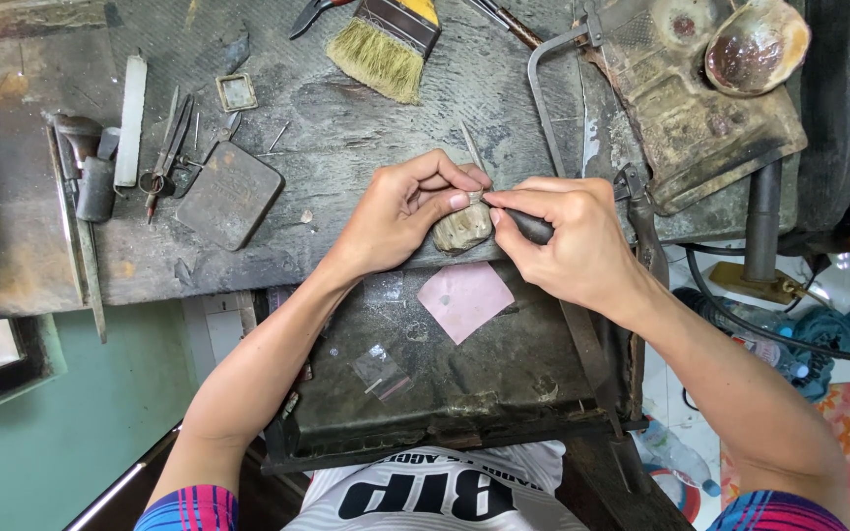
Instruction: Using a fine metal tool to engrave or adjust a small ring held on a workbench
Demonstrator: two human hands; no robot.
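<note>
Both hands meet at the workbench's (366, 128) front edge: left hand (400, 211) pinches a small metal piece (475, 198) against a worn wooden peg (461, 228); right hand (568, 241) grips a dark-handled tool (531, 228).

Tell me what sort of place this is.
Likely a jeweller's or metalworker's bench: a worn, scarred worktop, a saw frame, a brush and pliers, with a catch tray under the left hand and right hand.

Small metal piece (475, 198) pinched above wooden peg (461, 228).
</note>
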